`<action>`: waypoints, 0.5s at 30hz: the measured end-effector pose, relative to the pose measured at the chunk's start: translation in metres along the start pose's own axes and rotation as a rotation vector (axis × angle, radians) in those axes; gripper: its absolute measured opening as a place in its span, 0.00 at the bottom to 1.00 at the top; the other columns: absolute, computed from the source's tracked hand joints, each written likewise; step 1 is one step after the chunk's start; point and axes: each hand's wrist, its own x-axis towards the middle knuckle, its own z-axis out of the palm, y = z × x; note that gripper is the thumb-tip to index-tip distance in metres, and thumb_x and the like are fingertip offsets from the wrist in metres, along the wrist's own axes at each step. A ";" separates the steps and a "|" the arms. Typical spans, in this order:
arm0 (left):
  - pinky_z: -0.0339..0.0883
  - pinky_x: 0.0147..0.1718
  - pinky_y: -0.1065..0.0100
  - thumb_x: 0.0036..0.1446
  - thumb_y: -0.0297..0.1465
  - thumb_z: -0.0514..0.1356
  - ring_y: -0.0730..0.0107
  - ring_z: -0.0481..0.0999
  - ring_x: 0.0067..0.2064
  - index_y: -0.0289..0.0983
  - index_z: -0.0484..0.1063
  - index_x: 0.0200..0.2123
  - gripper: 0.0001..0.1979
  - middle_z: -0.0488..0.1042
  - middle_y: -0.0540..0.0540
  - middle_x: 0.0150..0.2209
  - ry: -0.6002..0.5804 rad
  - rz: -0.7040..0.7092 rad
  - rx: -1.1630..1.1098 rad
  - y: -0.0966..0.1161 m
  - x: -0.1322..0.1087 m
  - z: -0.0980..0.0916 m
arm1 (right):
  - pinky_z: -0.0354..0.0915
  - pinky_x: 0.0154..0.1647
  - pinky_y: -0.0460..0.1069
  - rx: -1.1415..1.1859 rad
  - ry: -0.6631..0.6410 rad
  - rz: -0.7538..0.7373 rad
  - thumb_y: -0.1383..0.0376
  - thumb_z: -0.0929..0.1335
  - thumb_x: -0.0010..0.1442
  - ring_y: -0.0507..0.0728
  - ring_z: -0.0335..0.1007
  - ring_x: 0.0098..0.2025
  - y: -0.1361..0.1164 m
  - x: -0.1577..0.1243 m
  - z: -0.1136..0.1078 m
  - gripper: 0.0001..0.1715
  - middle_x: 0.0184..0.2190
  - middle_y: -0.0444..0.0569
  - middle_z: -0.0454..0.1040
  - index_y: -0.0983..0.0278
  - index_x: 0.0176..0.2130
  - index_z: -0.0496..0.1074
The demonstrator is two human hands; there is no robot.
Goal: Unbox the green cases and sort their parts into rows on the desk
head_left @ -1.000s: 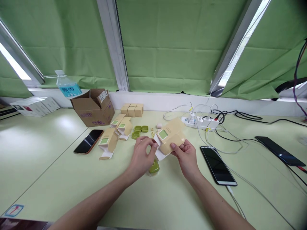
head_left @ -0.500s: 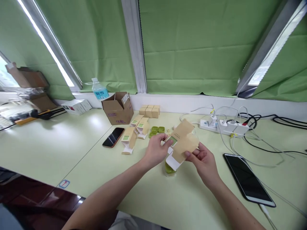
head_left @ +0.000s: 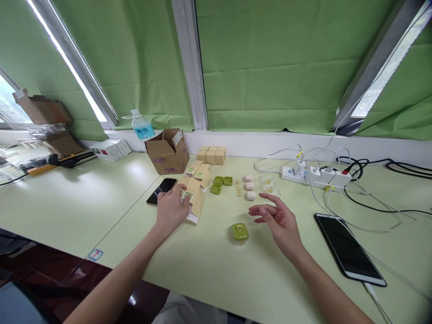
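My left hand (head_left: 171, 208) grips a flat tan carton with a green window (head_left: 193, 199), pressing it down onto the table beside other flattened cartons (head_left: 199, 173). My right hand (head_left: 278, 220) hovers open and holds nothing, fingers spread above the table. A small green-lidded clear case (head_left: 240, 233) sits between my hands, nearer the right one. Three green lids (head_left: 222, 183), pink cylinders (head_left: 249, 186) and tiny tan pieces (head_left: 238, 187) lie beyond it.
An open cardboard box (head_left: 168, 155), a water bottle (head_left: 142, 127) and folded tan cubes (head_left: 211, 155) stand at the back. A phone (head_left: 161, 191) lies left, another phone (head_left: 348, 249) right on a cable. A power strip (head_left: 315, 177) with tangled cords fills the back right.
Both hands held the tan carton above the green case. My left hand has carried it left and down to the carton pile; my right hand has let go and opened.
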 end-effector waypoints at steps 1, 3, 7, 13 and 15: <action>0.59 0.50 0.51 0.66 0.36 0.53 0.48 0.80 0.43 0.39 0.70 0.53 0.15 0.82 0.42 0.35 0.007 0.034 0.075 0.000 -0.002 0.002 | 0.77 0.45 0.58 -0.016 -0.010 0.003 0.46 0.75 0.63 0.64 0.83 0.46 0.001 0.000 0.001 0.33 0.41 0.51 0.85 0.55 0.61 0.70; 0.57 0.49 0.49 0.68 0.36 0.52 0.44 0.79 0.46 0.37 0.72 0.49 0.14 0.82 0.37 0.35 0.018 0.091 0.206 0.001 -0.004 0.005 | 0.77 0.44 0.57 -0.054 -0.021 0.006 0.46 0.75 0.63 0.63 0.82 0.46 0.003 -0.001 0.002 0.32 0.40 0.51 0.85 0.56 0.60 0.70; 0.54 0.50 0.47 0.69 0.37 0.51 0.41 0.75 0.47 0.38 0.74 0.42 0.14 0.81 0.33 0.34 0.036 0.138 0.376 0.000 -0.002 0.006 | 0.75 0.41 0.56 -0.132 -0.007 -0.003 0.46 0.74 0.63 0.63 0.81 0.44 0.007 0.000 0.001 0.30 0.39 0.50 0.84 0.56 0.59 0.72; 0.54 0.51 0.46 0.68 0.37 0.51 0.41 0.71 0.48 0.38 0.74 0.40 0.13 0.80 0.35 0.32 0.077 0.172 0.480 -0.005 0.003 0.000 | 0.70 0.38 0.54 -0.365 -0.065 -0.052 0.53 0.73 0.63 0.62 0.78 0.43 0.006 0.001 -0.005 0.17 0.43 0.50 0.83 0.55 0.50 0.78; 0.55 0.51 0.45 0.69 0.36 0.51 0.42 0.70 0.49 0.39 0.74 0.41 0.13 0.80 0.36 0.32 0.114 0.171 0.456 -0.002 0.004 -0.005 | 0.69 0.40 0.54 -0.456 -0.198 -0.053 0.55 0.74 0.62 0.62 0.76 0.47 0.005 0.001 -0.007 0.17 0.47 0.50 0.82 0.55 0.50 0.78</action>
